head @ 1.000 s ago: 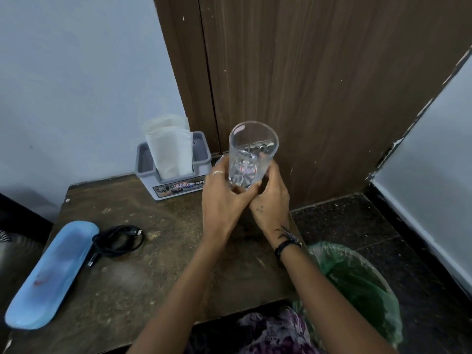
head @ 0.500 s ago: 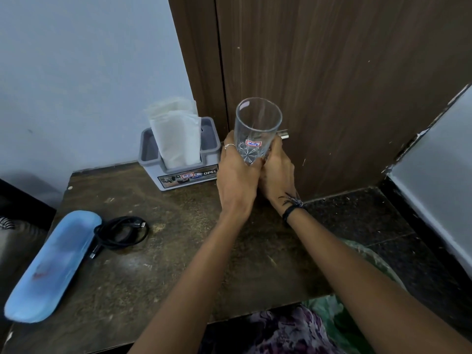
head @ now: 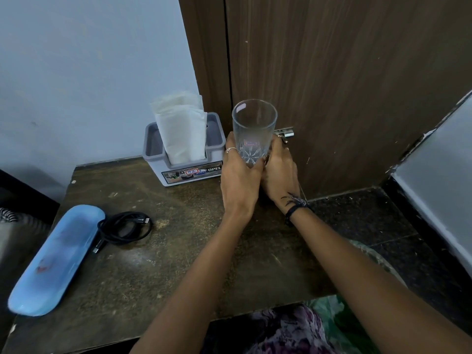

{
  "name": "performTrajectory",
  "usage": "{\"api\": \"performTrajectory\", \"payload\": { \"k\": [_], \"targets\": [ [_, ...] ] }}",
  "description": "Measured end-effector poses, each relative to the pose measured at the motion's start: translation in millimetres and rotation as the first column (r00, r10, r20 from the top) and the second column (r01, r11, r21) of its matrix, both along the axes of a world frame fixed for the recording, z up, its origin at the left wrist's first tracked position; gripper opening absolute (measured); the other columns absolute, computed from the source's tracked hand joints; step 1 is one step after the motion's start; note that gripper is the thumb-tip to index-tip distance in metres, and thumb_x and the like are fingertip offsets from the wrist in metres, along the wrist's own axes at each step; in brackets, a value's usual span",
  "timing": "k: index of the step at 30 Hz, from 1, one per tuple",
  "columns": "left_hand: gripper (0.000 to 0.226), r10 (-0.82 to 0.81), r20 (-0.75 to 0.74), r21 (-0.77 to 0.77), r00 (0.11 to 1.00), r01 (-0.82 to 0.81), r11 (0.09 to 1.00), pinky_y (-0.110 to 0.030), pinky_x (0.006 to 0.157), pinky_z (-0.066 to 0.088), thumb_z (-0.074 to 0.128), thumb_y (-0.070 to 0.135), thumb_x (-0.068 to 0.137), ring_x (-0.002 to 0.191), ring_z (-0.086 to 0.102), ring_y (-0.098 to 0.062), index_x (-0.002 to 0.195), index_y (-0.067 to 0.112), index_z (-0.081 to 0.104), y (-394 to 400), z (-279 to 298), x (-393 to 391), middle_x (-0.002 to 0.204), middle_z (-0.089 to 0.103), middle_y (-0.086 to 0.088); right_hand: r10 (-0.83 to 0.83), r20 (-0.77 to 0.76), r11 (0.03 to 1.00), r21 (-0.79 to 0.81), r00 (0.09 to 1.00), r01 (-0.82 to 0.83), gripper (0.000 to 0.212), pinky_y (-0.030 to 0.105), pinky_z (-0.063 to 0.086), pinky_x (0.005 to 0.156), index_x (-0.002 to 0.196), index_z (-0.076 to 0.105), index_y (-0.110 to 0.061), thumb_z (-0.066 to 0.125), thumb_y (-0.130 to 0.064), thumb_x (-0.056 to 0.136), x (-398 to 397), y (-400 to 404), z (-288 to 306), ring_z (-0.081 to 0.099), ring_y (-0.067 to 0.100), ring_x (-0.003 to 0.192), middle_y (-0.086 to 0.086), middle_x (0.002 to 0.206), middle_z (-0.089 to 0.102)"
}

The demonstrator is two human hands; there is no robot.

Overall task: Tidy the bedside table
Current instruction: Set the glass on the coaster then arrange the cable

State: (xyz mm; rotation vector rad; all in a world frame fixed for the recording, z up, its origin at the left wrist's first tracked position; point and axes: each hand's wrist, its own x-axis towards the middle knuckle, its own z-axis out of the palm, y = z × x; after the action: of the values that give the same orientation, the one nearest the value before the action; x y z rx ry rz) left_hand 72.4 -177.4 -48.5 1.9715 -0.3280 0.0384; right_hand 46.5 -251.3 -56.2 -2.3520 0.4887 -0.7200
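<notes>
An empty clear drinking glass [head: 254, 123] stands upright at the back right corner of the dark wooden bedside table [head: 158, 251]. My left hand [head: 238, 180] wraps its lower part from the left, and my right hand [head: 279, 172] cups it from the right. Whether its base touches the tabletop is hidden by my hands. Just left of the glass stands a grey tissue holder [head: 184, 159] with white tissues [head: 181, 126] sticking up.
A light blue case [head: 56, 259] lies at the table's left edge, beside a coiled black cable [head: 122, 228]. A brown wooden door [head: 332, 85] with a metal latch [head: 286, 132] rises right behind the glass. A green-lined bin [head: 357, 315] sits on the floor at right.
Both hands carried the glass away from me toward the back right corner and turned it from tilted to upright, next to the tissue holder.
</notes>
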Motion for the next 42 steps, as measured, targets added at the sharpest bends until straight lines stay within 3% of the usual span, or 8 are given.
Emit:
{"api": "performTrajectory", "payload": {
  "k": [19,24,26,28,31,34,38,42],
  "targets": [
    [0.066,-0.034,-0.017,-0.026,0.999,0.033,0.999,-0.044,0.091,0.052,0.067,0.026,0.080,0.108,0.060,-0.019,0.136,0.021,0.032,2,-8,3,0.127,0.055,-0.003,0.058,-0.011,0.995,0.083,0.998,-0.057,0.061,0.045,0.047,0.094,0.134,0.040,-0.006,0.067,-0.025,0.083,0,-1,-7,0.055,0.029,0.112,0.013,0.121,0.059],
    [0.063,-0.053,0.017,-0.046,0.998,0.053,0.998,-0.040,0.104,0.043,0.056,0.036,0.088,0.126,0.047,-0.017,0.142,0.021,0.027,8,-15,-8,0.143,0.043,-0.002,0.079,-0.013,0.982,0.173,0.997,-0.076,0.087,0.035,0.033,0.109,0.148,0.016,-0.014,0.070,-0.031,0.081,-4,-3,-10,0.034,0.023,0.136,0.008,0.152,0.028],
    [0.061,-0.067,0.024,-0.045,0.997,0.068,0.997,-0.027,0.111,0.032,0.050,0.036,0.093,0.135,0.034,-0.010,0.145,0.020,0.023,12,-19,-15,0.149,0.035,-0.001,0.067,-0.034,0.965,0.255,0.997,-0.056,0.094,0.026,0.027,0.106,0.149,0.009,-0.014,0.071,-0.034,0.080,-7,-4,-12,0.028,0.020,0.139,0.008,0.155,0.020],
    [0.058,-0.061,0.024,-0.037,0.998,0.061,0.997,-0.018,0.109,0.023,0.044,0.033,0.096,0.136,0.026,-0.003,0.146,0.017,0.020,15,-20,-19,0.153,0.028,0.000,0.060,-0.049,0.952,0.303,0.997,-0.043,0.094,0.025,0.027,0.108,0.149,0.008,-0.013,0.069,-0.034,0.081,-9,-6,-14,0.029,0.019,0.139,0.007,0.154,0.021],
    [0.051,-0.058,0.033,-0.049,0.998,0.059,0.997,-0.027,0.113,0.028,0.038,0.026,0.099,0.139,0.029,-0.011,0.146,0.015,0.023,16,-22,-20,0.153,0.030,-0.001,0.079,-0.060,0.949,0.311,0.995,-0.056,0.087,0.039,0.032,0.112,0.149,0.012,-0.012,0.066,-0.031,0.084,-10,-8,-18,0.032,0.021,0.138,0.009,0.152,0.028],
    [0.048,-0.057,0.013,-0.045,0.998,0.057,0.997,-0.025,0.112,0.027,0.038,0.014,0.098,0.138,0.032,-0.012,0.145,0.016,0.026,17,-25,-20,0.151,0.033,-0.001,0.072,-0.033,0.924,0.378,0.997,-0.054,0.085,0.039,0.031,0.114,0.148,0.016,-0.011,0.068,-0.026,0.083,-14,-6,-21,0.031,0.020,0.139,0.009,0.153,0.027],
    [0.050,-0.056,-0.027,-0.046,0.998,0.055,0.997,-0.019,0.105,0.028,0.044,0.014,0.096,0.134,0.037,-0.012,0.143,0.019,0.030,21,-23,-22,0.147,0.040,0.001,0.048,0.043,0.887,0.457,0.998,-0.063,0.079,0.023,0.034,0.108,0.147,0.021,-0.011,0.068,-0.016,0.084,-24,1,-23,0.038,0.008,0.129,0.007,0.152,0.029],
    [0.052,-0.049,-0.052,-0.035,0.997,0.048,0.998,-0.033,0.112,0.033,0.051,0.018,0.094,0.135,0.039,-0.015,0.142,0.020,0.033,27,-25,-28,0.146,0.043,0.000,0.020,0.091,0.870,0.489,0.996,-0.062,0.077,0.016,0.033,0.103,0.146,0.025,-0.012,0.068,-0.009,0.082,-33,6,-25,0.038,0.008,0.130,0.006,0.149,0.034]
  ]
}}
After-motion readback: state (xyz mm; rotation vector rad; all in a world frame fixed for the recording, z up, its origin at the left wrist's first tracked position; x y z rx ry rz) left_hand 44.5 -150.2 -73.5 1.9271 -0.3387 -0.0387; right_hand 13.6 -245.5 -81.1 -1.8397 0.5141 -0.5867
